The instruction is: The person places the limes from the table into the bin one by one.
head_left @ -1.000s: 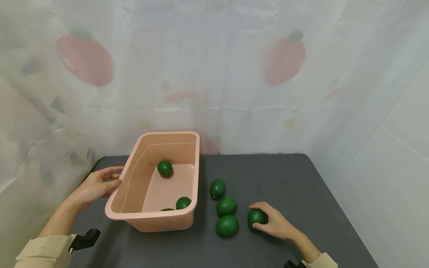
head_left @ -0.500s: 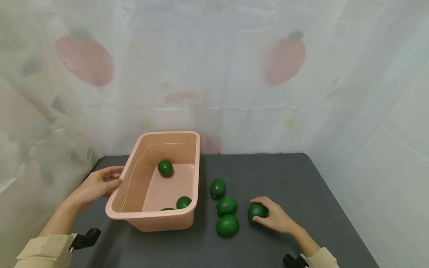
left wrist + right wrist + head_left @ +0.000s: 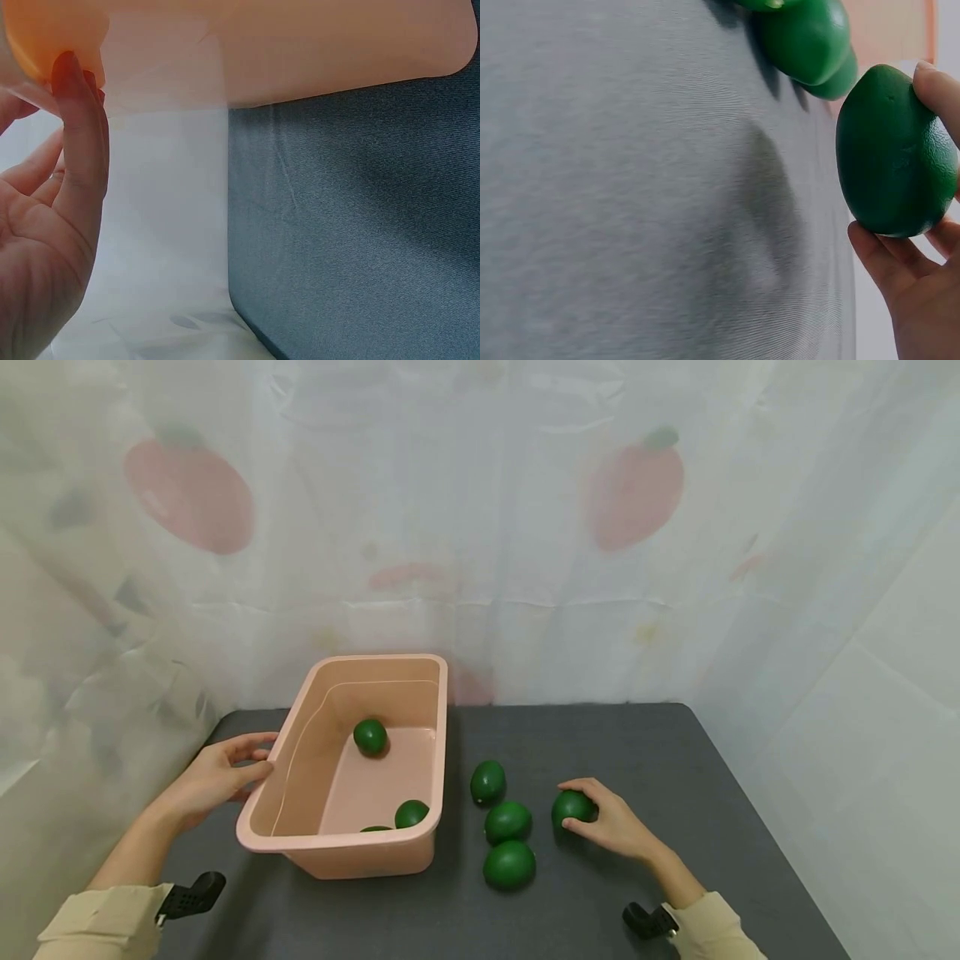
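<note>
Dark grey table (image 3: 645, 752) before us: our right hand (image 3: 611, 827) curls its fingers round a smooth green avocado (image 3: 572, 808), three more avocados (image 3: 507, 822) between it and the pink tub (image 3: 339, 856), whose rim our left hand (image 3: 210, 777) touches, fingers relaxed.

Dark grey table (image 3: 645, 752) carrying a pink tub and loose green fruit.

The table's cloth-like top runs back to a pale printed curtain (image 3: 480, 527), its far right corner rounded. A pink plastic tub (image 3: 420, 847) stands on the left half, its long side running away from the viewer. To the right of the tub, three green avocados lie directly on the top in a close column: the far avocado (image 3: 487, 782), the middle avocado (image 3: 507, 822) and the near avocado (image 3: 509, 864), the last two almost touching. In the right wrist view the grey surface (image 3: 630, 187) shows a fine woven texture.
</note>
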